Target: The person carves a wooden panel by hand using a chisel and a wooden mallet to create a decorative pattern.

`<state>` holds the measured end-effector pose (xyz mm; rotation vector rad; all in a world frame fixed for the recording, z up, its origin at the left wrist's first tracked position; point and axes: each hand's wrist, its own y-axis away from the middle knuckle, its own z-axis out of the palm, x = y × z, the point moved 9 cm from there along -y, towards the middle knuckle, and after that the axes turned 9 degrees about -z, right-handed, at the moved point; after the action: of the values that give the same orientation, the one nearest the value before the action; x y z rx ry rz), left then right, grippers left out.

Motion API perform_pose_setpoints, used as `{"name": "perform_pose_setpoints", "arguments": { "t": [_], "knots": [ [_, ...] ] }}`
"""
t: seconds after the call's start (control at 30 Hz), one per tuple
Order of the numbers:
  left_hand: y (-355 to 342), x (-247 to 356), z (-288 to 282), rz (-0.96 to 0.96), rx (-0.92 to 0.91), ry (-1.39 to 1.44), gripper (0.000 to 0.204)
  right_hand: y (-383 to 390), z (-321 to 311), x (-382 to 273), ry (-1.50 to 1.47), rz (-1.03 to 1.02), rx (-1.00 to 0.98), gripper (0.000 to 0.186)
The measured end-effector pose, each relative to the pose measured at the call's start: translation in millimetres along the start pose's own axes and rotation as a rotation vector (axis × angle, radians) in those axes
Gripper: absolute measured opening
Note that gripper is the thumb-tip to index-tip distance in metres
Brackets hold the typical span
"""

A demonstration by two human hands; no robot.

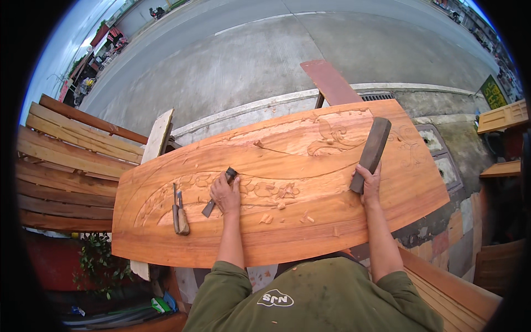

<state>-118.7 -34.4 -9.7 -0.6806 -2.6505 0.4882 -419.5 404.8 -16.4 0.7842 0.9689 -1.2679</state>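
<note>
My left hand (225, 195) is closed around a chisel (208, 208) with a flat blade. The chisel's dark upper end shows past my fingers, and its middle is hidden by the hand. Under it lies a wide reddish-brown wooden panel (310, 227) with leaf and scroll relief and curved grooves. In my right hand (369, 185) is a long, dark, square-sided wooden mallet (375, 141), gripped near its lower end and tilted over the panel's right part. Two slim carving tools, a gouge (176, 218) and a chisel (182, 221), rest side by side to the left.
Wood chips (266, 219) are scattered over the panel. A pale plank (157, 135) and a reddish board (330, 83) stick out beneath its far edge. Stacked timber (72, 160) stands at the left, and a concrete pavement (265, 61) stretches beyond. Wooden door panels (503, 117) are at the right.
</note>
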Motion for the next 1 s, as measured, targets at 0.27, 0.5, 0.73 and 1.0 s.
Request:
{"name": "perform_pose_setpoints", "arguments": {
  "t": [0.27, 0.5, 0.73, 1.0],
  "knots": [
    [-0.6, -2.9, 5.9, -0.027, -0.064, 0.019, 0.068, 1.6, 2.6, -3.3, -0.016, 0.001, -0.017, 0.057],
    [-2.1, -5.8, 11.3, -0.025, -0.032, -0.040, 0.071, 0.1, -0.1, -0.8, -0.005, -0.018, 0.011, 0.060],
    [-1.6, -7.0, 16.4, -0.055, -0.092, 0.008, 0.070, 0.1, -3.3, -0.6, -0.008, -0.015, 0.015, 0.066],
    [-2.7, -9.8, 16.9, -0.057, -0.087, -0.002, 0.071, 1.1, 0.6, -4.9, 0.011, -0.024, 0.033, 0.055]
  ]
}}
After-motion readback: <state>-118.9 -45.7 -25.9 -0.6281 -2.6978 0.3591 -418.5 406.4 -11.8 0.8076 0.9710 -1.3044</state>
